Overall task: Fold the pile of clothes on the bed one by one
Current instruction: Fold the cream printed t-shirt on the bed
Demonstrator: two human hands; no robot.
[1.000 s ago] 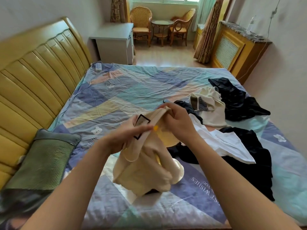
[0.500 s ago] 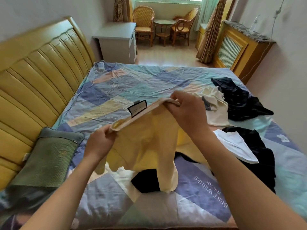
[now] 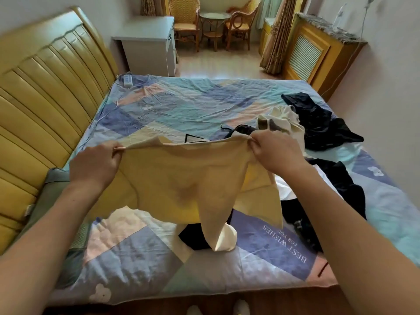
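Fingers of left hand (image 3: 94, 163) and right hand (image 3: 276, 153) pinch top corners of cream garment (image 3: 181, 180), stretched taut above bed (image 3: 181, 105), likely for flattening; unfolded pile (image 3: 318, 123) lies right.

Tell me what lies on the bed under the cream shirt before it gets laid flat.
A black garment lies right below the hanging cream shirt, which both hands hold up. The patchwork sheet further left shows bare.
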